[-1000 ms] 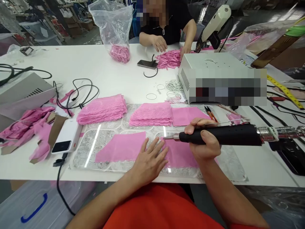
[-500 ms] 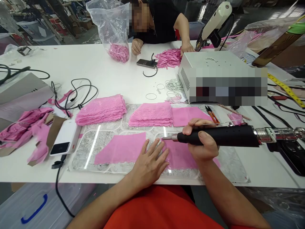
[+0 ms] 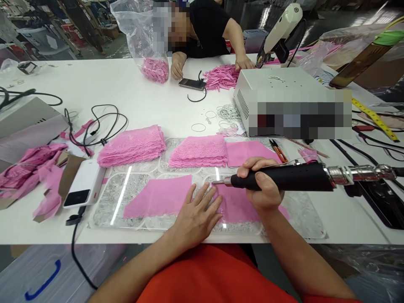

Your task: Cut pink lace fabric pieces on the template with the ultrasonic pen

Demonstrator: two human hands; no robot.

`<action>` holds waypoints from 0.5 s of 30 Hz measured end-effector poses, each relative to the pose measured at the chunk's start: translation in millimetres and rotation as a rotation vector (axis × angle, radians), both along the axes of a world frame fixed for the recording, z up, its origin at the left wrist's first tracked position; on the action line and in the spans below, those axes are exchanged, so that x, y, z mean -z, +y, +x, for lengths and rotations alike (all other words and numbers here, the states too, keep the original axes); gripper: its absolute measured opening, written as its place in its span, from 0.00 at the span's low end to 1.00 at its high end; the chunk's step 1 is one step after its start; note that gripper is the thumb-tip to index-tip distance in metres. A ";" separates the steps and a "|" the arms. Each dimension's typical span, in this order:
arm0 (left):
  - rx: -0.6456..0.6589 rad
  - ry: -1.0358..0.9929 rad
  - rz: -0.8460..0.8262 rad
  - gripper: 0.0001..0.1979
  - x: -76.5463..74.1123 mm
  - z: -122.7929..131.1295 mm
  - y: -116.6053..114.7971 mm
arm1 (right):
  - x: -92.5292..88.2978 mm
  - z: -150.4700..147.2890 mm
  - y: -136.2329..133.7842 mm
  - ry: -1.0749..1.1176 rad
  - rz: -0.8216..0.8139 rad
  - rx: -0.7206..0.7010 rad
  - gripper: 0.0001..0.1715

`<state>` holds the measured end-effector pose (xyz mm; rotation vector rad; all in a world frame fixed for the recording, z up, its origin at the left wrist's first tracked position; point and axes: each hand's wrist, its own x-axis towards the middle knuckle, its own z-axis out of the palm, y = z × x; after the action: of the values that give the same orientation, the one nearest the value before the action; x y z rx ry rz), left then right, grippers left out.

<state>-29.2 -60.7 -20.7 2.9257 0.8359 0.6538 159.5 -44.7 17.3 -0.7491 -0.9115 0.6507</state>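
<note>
Tool (image 3: 296,176) in right hand (image 3: 267,190); cloth (image 3: 240,205) edge close

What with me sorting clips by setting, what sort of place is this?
Probably a garment or textile workshop, judging by the stacked pink cloth pieces, the black corded tool in the right hand, and the heap of pink strips beside a co-worker.

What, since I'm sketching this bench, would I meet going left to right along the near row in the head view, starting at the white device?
White device → left flat pink piece → left hand → right hand. Left out for overlap: the right flat pink piece and the black-handled tool.
</note>
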 end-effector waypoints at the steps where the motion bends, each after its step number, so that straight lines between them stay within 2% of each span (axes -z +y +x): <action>1: 0.002 -0.002 0.003 0.16 -0.5 -0.4 -0.3 | -0.3 -0.4 0.3 0.002 -0.003 0.002 0.04; 4: 0.022 -0.030 0.007 0.16 -3.7 -5.0 -4.0 | -2.9 0.5 0.8 0.037 -0.017 0.009 0.07; 8: 0.113 -0.071 -0.053 0.16 -7.3 -17.9 -14.7 | -9.0 7.5 -4.3 0.085 0.003 0.030 0.08; 15: 0.150 -0.092 -0.085 0.15 -5.5 -27.0 -24.6 | -8.3 12.7 -16.3 0.071 -0.040 -0.094 0.07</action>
<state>-56.2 -85.3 -15.2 2.8234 0.6130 0.7155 172.2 -61.0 25.6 -0.7174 -0.8742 0.7760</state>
